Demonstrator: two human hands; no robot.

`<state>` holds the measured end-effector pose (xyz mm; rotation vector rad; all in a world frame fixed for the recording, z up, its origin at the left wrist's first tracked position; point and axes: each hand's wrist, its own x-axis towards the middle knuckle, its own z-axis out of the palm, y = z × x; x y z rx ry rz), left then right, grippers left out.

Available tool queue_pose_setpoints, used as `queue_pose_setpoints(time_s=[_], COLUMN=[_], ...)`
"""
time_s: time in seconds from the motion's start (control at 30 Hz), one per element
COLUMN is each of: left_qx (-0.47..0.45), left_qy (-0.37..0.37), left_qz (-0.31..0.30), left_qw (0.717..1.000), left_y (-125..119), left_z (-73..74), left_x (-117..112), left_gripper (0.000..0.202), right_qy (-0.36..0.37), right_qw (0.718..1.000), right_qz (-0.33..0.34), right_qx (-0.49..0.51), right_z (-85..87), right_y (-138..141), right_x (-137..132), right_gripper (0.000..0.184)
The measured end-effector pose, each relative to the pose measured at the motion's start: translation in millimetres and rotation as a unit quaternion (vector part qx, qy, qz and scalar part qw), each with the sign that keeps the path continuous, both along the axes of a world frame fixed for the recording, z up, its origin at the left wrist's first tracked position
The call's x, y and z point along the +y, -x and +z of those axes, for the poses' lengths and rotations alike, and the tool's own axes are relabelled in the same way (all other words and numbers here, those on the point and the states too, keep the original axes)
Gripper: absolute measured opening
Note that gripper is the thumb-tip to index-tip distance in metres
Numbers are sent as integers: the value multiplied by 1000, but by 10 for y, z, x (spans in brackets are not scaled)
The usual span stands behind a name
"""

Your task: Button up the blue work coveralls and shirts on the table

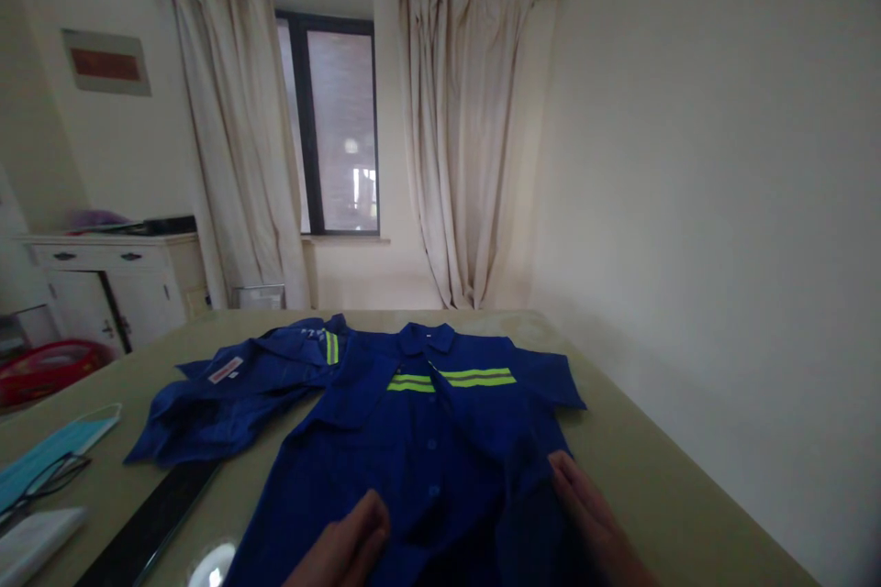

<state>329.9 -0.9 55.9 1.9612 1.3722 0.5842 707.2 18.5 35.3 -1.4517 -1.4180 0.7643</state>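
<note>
A blue work shirt (427,440) with yellow-green reflective stripes lies spread out, front up, on the table (640,477). My left hand (348,546) rests flat on its lower front near the button line, fingers together and stretched out. My right hand (592,518) lies flat on the shirt's lower right side, fingers extended. Neither hand holds anything. A second blue shirt (240,385) with the same stripes lies crumpled to the left, partly under the first shirt's sleeve.
On the table's left edge lie a blue face mask (55,449), glasses (48,481), a dark flat strip (151,523) and a white object (34,541). A white cabinet (117,280), a red basin (48,367) and a curtained window (337,128) stand beyond. A wall runs close on the right.
</note>
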Motion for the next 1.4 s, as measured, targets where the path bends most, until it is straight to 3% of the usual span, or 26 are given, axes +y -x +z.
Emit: queue_pose_setpoints(time_s=[0.1,0.17,0.3,0.4,0.47,0.63,0.73,0.87,1.07,1.23,1.4], left_qx=[65,133,235,274,281,269,304,325,332,305,364], left_qy=[4,6,-33,-63,-73,-50,-42,-65,-96,-109,-99], left_qz=[-14,1,10,-3,-10,-41,-47,-52,-58,31,172], left_qw=[998,991,971,960,957,961,951,942,937,945,910], left_y=[-22,-141,-473,-651,-707,-738,-764,-824,-834,-659,-180], left_z=[186,231,184,143,139,156,152,122,117,24,-138], left_x=[55,127,421,660,763,878,959,1062,1097,1198,1364], left_gripper=[36,34,79,94,91,69,52,34,33,57,49], right_qy=[3,4,18,-16,-42,-37,-17,-7,5,19,-18], right_qw=[999,1000,979,970,964,933,926,920,905,896,910], right_qz=[-39,8,179,185,150,117,115,114,113,106,82], right_qx=[2,-13,-94,-154,-215,-337,-358,-375,-409,-431,-405], right_z=[60,138,252,153,3,-280,-221,-21,148,117,-75], right_y=[-226,-213,121,350,400,352,369,453,527,529,479], right_x=[-63,-71,15,122,191,281,285,284,311,376,422], right_gripper=[58,56,50,42,34,47,48,42,37,46,43])
